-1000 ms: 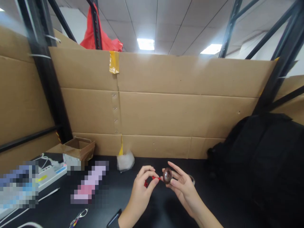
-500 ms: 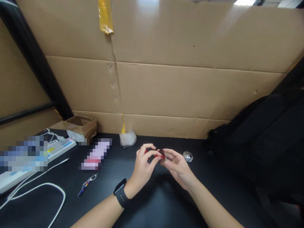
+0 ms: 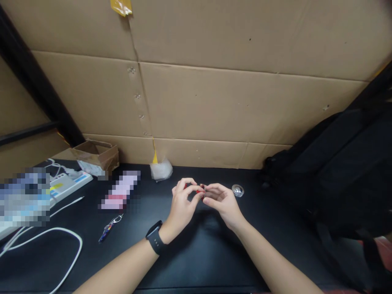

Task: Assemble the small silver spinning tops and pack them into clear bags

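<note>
My left hand (image 3: 183,204), with a black watch (image 3: 156,237) on its wrist, pinches a small red piece (image 3: 200,189) between thumb and fingers. More red shows behind its curled fingers. Facing it, my right hand (image 3: 225,206) grips a thin round disc (image 3: 204,192) by its rim, turned nearly edge-on. Disc and red piece touch or almost touch; fingers cover much of both, and their exact kind is unclear. To the right of my right hand lies a clear round piece (image 3: 238,190) with a shiny silver middle.
A key ring with a patterned strap (image 3: 108,229), a blurred-out pink item (image 3: 121,190) and a white power strip (image 3: 72,185) with cables lie left. Behind are an open cardboard box (image 3: 99,157) and a translucent bag (image 3: 161,170). A black backpack (image 3: 343,175) stands right.
The view has tilted down slightly, so everything sits higher in the picture. The disc has turned from showing its dark red face to nearly edge-on. Both hands keep their hold.
</note>
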Demonstrator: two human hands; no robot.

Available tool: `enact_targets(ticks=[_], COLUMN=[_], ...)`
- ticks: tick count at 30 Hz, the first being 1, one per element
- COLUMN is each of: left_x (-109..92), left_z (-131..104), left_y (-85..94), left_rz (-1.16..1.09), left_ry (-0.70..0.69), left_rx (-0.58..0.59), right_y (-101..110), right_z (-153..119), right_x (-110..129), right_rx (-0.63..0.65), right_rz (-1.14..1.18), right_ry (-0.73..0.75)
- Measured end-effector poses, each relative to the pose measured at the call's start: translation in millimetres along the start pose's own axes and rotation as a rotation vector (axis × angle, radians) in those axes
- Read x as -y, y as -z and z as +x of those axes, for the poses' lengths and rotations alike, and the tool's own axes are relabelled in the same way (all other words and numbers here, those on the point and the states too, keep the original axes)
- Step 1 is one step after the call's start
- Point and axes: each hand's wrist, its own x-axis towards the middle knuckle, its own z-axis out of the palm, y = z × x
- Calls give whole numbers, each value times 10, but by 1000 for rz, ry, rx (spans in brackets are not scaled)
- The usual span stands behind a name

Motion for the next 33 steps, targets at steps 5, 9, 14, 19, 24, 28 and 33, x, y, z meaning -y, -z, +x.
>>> enact_targets(ticks=[5,9,14,19,24,28,33], left_x=[49,60,59,74,76,68,86], left_z=[2,0,1,0,35,57,12], left_y=[-19,-28,-21,-36,-6,48,3], left_rz=[-57,-129,-142,-131,-177,-112,128], left_ry=[17,48,40,27,21,-19,-89], left_rx=[1,4,6,32,26,99,269], right_y=[7,30,42,56,126,188,214], right_z=[13,23,20,25,41,44,43], right_x=[-19,-2,-15,-35,29,58,55], right_rx=[-37,-63,-55,-30,-1,39,79], right_rz=[-69,-159,-199,-271,-589,-967,-1041], right_ry=[24,64,79,121,221,322,349])
